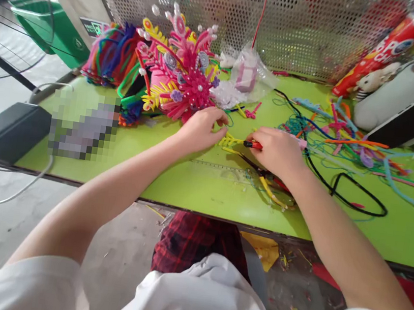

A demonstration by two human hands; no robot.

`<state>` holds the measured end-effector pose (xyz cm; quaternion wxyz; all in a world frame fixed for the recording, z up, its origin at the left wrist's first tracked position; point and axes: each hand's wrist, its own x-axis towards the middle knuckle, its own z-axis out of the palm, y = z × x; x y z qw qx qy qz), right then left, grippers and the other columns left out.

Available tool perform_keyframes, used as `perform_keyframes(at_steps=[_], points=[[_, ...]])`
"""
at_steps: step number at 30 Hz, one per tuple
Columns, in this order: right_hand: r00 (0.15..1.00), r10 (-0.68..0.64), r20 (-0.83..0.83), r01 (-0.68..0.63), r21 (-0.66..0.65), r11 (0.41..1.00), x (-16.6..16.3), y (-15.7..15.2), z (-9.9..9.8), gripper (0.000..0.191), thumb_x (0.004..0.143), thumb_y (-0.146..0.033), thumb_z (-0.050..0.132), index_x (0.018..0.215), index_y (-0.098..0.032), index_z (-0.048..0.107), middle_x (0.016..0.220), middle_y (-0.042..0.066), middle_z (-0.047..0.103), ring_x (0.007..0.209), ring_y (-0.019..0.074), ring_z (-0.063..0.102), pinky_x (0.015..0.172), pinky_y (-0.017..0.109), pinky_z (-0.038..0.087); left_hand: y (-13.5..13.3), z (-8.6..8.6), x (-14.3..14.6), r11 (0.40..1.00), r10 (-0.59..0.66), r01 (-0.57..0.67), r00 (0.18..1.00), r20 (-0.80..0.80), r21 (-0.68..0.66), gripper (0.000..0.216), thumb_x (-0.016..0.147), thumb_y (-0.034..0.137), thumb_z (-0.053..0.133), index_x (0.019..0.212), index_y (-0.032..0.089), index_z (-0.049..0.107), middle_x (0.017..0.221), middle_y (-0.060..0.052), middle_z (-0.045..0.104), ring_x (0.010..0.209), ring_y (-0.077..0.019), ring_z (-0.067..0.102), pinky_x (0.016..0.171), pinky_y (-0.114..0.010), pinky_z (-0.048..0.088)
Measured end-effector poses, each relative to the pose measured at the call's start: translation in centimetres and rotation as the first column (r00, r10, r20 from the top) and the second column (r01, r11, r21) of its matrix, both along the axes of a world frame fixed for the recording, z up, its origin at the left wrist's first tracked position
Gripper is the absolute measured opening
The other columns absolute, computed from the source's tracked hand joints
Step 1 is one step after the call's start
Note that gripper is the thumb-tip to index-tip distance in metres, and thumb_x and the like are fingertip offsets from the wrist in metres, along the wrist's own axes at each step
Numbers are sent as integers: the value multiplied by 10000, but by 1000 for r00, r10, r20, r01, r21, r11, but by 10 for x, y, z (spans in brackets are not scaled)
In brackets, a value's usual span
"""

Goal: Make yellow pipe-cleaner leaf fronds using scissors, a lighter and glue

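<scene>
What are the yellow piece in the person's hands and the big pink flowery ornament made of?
The yellow piece, pinched by the left hand, looks like fuzzy pipe cleaner: thin, matte, bent into teeth. The pink ornament seems the same fuzzy wire, twisted into petals, with glossy pearl-like beads, probably plastic.

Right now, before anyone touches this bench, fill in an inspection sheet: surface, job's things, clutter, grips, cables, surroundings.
Surface: green table, crowded at back and right.
Job's things: yellow pipe-cleaner piece and red-handled tool, between the hands.
Clutter: loose pipe cleaners at right; pink flower ornament and plastic bag at back; clear ruler near the front.
Grips: left hand pinches the yellow piece; right hand shut on the tool.
Cables: black cable looped at right; red wire hanging down the screen.
Surroundings: perforated screen behind; fan at left.
</scene>
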<state>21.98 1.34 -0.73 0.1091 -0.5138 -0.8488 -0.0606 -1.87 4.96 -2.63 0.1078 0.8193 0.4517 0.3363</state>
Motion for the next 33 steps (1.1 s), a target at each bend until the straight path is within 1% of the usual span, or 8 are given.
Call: perform_keyframes(at_steps=[3,6,8,10,16,21,26,33], points=[[913,-26,-407,-1,-67,998,-1,-5,3,116,894,-250,630,940,-206,728,918,74,756,799,234,658,663,342,386,-9,2,10,982,-104,129,980,171,-141,253,854,243,680,1077,166,770,1038,-77,796,848,-166,699,758,-286,524],[613,-81,-786,-190,-246,950,-4,-9,5,195,939,-403,651,853,-227,647,744,12,665,605,151,510,599,309,362,-23,8,21,909,-151,293,895,419,-297,293,878,362,731,1100,178,784,1087,-75,812,888,-154,734,795,-278,556],[454,-146,-879,-292,-302,908,-8,-12,6,246,918,-466,692,851,-239,623,682,-18,589,526,117,389,527,292,286,-32,14,26,842,-178,425,801,572,-333,295,879,388,748,1079,175,793,1051,-71,819,917,-157,753,854,-290,577],[391,-179,-903,-309,-312,899,-12,-15,6,260,893,-483,728,873,-247,621,687,-23,567,514,107,353,493,283,247,-38,19,29,830,-158,449,759,632,-331,240,878,372,756,1000,171,802,968,-54,821,870,-142,746,844,-280,573],[364,-219,-905,-282,-332,900,-15,-20,8,334,890,-536,716,835,-236,578,662,-28,507,541,108,379,487,273,256,-47,26,32,939,-55,224,846,531,-259,108,842,255,719,806,156,741,759,-1,734,676,-88,601,632,-231,453],[339,-362,-868,-421,-484,767,-10,-20,9,573,938,-708,488,629,-225,471,544,-12,347,468,108,264,454,304,165,-51,30,29,990,-85,125,892,443,-61,59,820,131,645,802,184,666,723,29,661,651,-82,544,633,-228,447],[310,-384,-870,-435,-489,756,-10,-20,8,644,903,-778,467,564,-235,402,514,-12,226,460,111,188,447,314,136,-53,27,26,984,-129,90,956,264,155,100,834,105,619,829,196,661,766,19,665,686,-91,563,669,-232,455],[393,-324,-861,-380,-472,795,-9,-23,7,664,933,-768,423,534,-242,355,506,4,248,473,125,214,443,314,130,-54,24,27,971,-152,105,965,212,216,101,848,114,599,841,195,659,782,9,659,689,-96,561,650,-234,442]])
